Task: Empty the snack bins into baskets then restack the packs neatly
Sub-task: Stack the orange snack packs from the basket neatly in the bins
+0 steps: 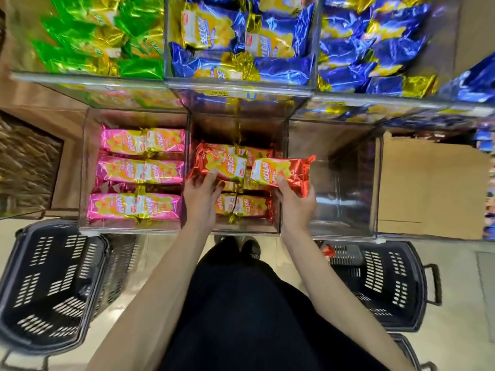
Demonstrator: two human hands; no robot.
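Red snack packs (284,171) — glossy crinkled foil, yellow-and-white print.

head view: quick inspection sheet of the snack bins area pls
surface: floor; clear middle bin in work
job's things: stacked red packs in middle bin; pink packs in rows in the bin to its left; left basket and right basket on floor
clutter: box right of the bins
hands: left hand holds left red pack; right hand holds right red pack, both above the stack
cables: nothing seen
surroundings: green packs and blue packs in upper bins
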